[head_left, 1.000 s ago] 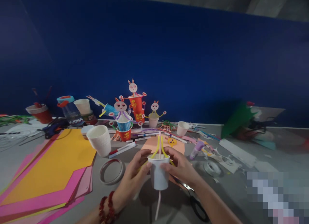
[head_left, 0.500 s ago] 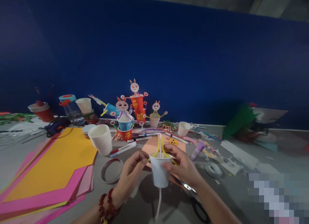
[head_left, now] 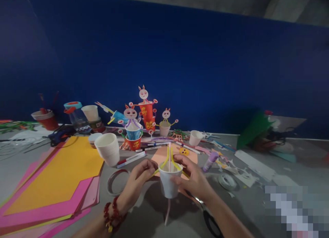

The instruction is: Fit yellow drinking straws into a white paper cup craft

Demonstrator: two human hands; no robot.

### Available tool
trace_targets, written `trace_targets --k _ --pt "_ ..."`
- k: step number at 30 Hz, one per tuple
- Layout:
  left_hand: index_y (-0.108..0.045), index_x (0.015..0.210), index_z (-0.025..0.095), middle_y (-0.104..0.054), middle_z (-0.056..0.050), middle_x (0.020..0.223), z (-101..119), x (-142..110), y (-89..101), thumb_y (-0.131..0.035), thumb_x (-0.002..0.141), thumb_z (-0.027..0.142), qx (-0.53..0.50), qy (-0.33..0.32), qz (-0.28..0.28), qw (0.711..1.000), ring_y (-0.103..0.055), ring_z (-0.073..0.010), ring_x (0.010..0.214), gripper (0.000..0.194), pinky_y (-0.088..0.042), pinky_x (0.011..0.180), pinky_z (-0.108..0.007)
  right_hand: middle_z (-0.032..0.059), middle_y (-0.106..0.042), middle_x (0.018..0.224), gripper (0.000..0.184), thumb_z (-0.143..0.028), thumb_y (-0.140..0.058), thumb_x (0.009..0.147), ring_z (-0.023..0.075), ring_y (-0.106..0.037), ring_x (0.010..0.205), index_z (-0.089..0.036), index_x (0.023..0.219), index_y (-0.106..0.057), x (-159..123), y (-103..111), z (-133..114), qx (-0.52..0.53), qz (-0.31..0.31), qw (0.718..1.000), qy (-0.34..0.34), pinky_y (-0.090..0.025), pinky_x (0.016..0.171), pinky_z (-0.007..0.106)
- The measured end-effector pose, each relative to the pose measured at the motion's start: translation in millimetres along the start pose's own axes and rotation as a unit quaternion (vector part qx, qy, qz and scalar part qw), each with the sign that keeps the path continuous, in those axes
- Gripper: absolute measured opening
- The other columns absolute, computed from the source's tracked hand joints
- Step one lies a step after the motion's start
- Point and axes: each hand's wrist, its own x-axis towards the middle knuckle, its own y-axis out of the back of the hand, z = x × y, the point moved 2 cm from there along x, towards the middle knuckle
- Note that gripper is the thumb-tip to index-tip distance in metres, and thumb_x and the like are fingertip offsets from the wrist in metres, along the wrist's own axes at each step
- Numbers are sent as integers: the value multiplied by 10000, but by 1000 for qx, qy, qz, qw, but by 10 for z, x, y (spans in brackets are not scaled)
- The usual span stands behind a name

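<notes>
A white paper cup [head_left: 169,181] is held above the grey table, with a pale straw [head_left: 169,155] running up through it and out of its bottom. Yellow pipe cleaners [head_left: 166,158] arch over its rim. My right hand [head_left: 193,178] wraps the cup's right side. On the left, my left hand [head_left: 137,180], with a red bead bracelet at the wrist, pinches a yellow pipe cleaner end sticking out beside the rim.
Finished paper-cup bunny figures [head_left: 140,120] stand at the back. A stack of white cups [head_left: 108,149], a tape ring [head_left: 117,181], markers, a glue stick [head_left: 209,161] and scissors [head_left: 207,215] lie around. Orange and pink paper sheets [head_left: 51,183] cover the left. A blue wall stands behind.
My left hand has left the cup's side and now pinches the yellow pipe cleaner by the rim. The cup has tilted slightly and risen a little.
</notes>
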Motion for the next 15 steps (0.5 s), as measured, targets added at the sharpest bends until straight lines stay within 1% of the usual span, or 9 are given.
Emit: trace_targets --k 2,4,6,9,12,15 --pt "-623 828 180 -629 -45 921 48 14 26 -664 844 360 27 -3 31 999 -603 -204 907 185 -523 798 -295 89 -596 1293 549 -430 -778 758 276 -574 1170 -252 1238 -580 -9 -2 32 -12 -4 1000 0 -467 965 373" --pt "-639 921 184 -653 -53 942 91 27 41 -689 833 389 63 -18 45 997 -617 -208 915 229 -508 800 -290 89 -594 1295 556 -440 -778 765 279 -572 1177 -259 1250 -575 -13 -4 58 -19 -2 1000 -1 -470 965 375" --pt "-642 991 184 -662 -56 927 108 36 36 -734 800 399 91 -32 25 995 -614 -204 880 302 -498 769 -288 90 -599 1290 557 -448 -778 768 278 -578 1171 -261 1253 -577 -12 -9 70 -16 -4 1000 3 -476 962 374" --pt "-633 1064 183 -651 -32 848 81 42 15 -749 790 410 79 -30 -15 996 -584 -169 765 374 -472 694 -272 98 -608 1280 558 -455 -775 771 278 -583 1164 -250 1252 -579 -8 -17 74 -7 -6 1000 14 -484 965 374" --pt "-635 1050 182 -614 2 769 51 42 3 -741 802 402 45 -20 -25 998 -546 -138 686 348 -442 648 -253 111 -614 1275 577 -474 -781 756 287 -583 1167 -238 1244 -582 -7 -13 86 -3 8 1000 8 -486 966 383" --pt "-634 1071 186 -600 11 743 46 31 7 -733 817 354 29 -7 -32 999 -530 -129 675 320 -428 633 -240 114 -614 1286 604 -483 -793 738 292 -584 1170 -241 1247 -577 -12 -8 106 2 14 1000 -3 -480 970 390"
